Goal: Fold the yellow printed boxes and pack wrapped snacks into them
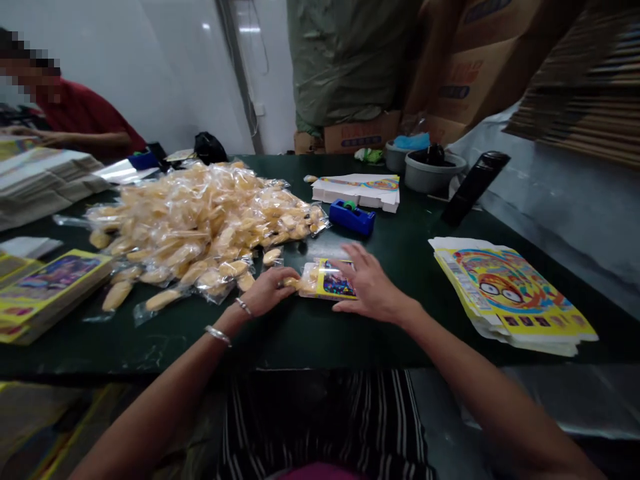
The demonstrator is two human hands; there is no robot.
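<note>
My left hand (pixel 269 291) wears two bracelets, and its fingers are pinched on a pale-yellow oval piece (pixel 291 283) at the left end of a small package. This package (pixel 338 279) lies flat on the table, with clear plastic at its left end and a colourful yellow-edged print. Over its right end is my right hand (pixel 369 285), fingers spread, covering part of the print. A big heap of pale-yellow oval pieces in clear wrappers (pixel 200 220) lies beyond my left hand. One loose wrapped piece (pixel 272 257) sits near the package.
A blue tape dispenser (pixel 352 217) stands before white flat cartons (pixel 356 191). Printed yellow cartons (pixel 515 287) are stacked right; yellow boxes (pixel 55 287) sit left. Grey tubs (pixel 433 172) and a black upright object (pixel 475 189) stand at the back right. A person in red (pixel 95 117) sits far left.
</note>
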